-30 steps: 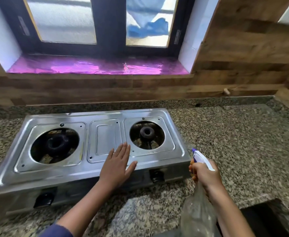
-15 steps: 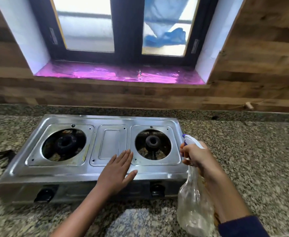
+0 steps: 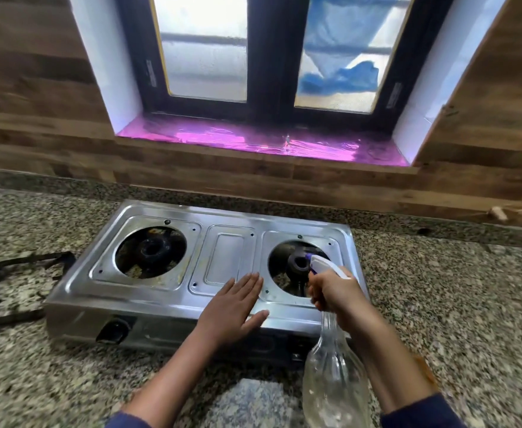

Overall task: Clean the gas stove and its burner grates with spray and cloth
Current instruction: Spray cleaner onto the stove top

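While the left hand (image 3: 233, 307) lies flat and spread on the front of the gas stove (image 3: 173, 291), the right hand (image 3: 333, 291) squeezes a clear spray bottle (image 3: 333, 387) over the stove's right burner (image 3: 298, 264). Spray could wet that flat hand or miss the steel top. No cloth shows.

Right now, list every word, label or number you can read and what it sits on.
None can be read.
Sticker on the left window frame: print too blurred.
Sticker on the right window frame: too blurred.
Gas stove and spray bottle: no text visible.
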